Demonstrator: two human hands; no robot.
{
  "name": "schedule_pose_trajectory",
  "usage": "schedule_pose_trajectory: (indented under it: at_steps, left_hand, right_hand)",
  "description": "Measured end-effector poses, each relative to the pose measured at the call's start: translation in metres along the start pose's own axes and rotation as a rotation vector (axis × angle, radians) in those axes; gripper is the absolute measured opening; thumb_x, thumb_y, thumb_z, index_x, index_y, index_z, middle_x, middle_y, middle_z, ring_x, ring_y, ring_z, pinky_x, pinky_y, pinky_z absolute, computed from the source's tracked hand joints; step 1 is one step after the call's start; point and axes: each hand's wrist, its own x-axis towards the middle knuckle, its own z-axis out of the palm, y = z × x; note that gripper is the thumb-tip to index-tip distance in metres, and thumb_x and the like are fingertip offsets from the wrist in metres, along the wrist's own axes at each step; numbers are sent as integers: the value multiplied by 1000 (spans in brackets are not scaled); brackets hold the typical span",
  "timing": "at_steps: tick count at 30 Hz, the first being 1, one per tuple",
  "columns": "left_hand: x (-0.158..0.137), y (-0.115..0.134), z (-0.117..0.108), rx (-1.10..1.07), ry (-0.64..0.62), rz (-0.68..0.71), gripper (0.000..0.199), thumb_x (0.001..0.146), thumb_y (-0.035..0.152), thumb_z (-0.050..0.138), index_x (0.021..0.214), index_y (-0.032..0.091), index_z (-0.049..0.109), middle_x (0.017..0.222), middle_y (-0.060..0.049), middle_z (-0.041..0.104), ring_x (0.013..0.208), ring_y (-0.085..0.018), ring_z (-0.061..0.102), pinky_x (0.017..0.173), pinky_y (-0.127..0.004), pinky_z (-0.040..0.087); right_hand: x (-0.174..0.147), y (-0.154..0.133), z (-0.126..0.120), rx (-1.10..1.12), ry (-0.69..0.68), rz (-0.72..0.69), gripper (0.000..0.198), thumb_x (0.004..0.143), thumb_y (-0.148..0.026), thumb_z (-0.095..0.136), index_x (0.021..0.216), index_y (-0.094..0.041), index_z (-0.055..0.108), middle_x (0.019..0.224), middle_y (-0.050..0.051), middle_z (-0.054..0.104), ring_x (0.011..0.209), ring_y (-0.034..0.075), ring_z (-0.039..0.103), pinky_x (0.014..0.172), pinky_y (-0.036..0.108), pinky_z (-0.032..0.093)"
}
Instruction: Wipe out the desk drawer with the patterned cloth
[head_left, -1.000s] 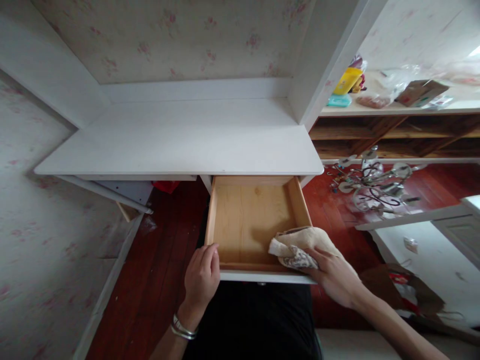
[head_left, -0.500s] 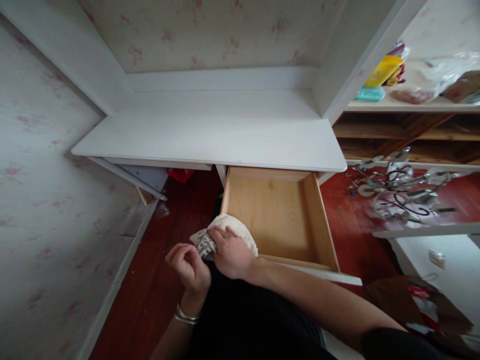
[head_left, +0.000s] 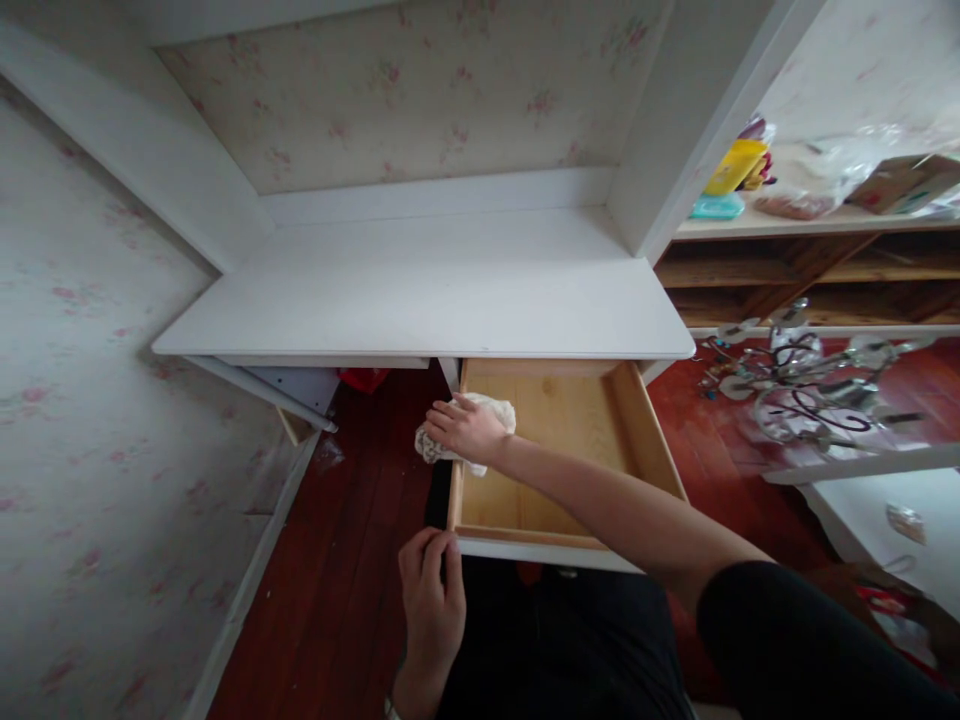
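A pale cloth [head_left: 496, 410] with a grey-patterned patch lies draped over the left side wall of a pulled-out wooden drawer [head_left: 555, 440]. My right hand [head_left: 469, 430] presses on it, fingers bent over the side wall and forearm crossing above the drawer. At the drawer's front left corner, my left hand [head_left: 435, 585] has its fingers curled against the edge of the white front panel. The bare wooden bottom of the drawer shows to the right of the cloth.
Above the drawer is a white desk top [head_left: 420, 290] with side panels. A chandelier [head_left: 817, 390] lies on the red wooden floor [head_left: 352, 560] at right. Behind it, a wooden shelf unit [head_left: 795, 230] holds bags and a cardboard box [head_left: 907, 183]. Papered wall stands at left.
My right hand and the cloth have moved away from me along the drawer's left wall. My left hand has left the cloth and come to the drawer's front corner.
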Motion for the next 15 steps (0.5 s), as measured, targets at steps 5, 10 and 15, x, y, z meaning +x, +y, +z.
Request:
schedule_pose_trajectory:
  at_steps: [5,10,15]
  left_hand:
    - [1,-2,-5,-57,7,-15,16,92,23,55,102,19,66,104,-8,58,98,-18,57,85,-33,51]
    - [-2,-5,0,-96,6,-68,18,92,28,55,101,20,69,105,-7,57,99,-17,57,85,-32,52]
    - [-6,-8,5,-114,-15,-166,22,94,34,52,98,19,68,105,-7,55,100,-18,56,87,-34,51]
  right_hand:
    - [18,43,-8,-36,-14,169,33,100,-14,30,124,-14,53,133,15,55,126,28,46,97,45,43]
    - [-3,11,-15,108,6,270,37,96,-9,33,130,-11,47,143,18,47,132,28,41,101,44,42]
    - [-50,-49,-33,425,-181,344,42,84,-10,47,126,-17,50,122,10,64,106,23,62,82,33,50]
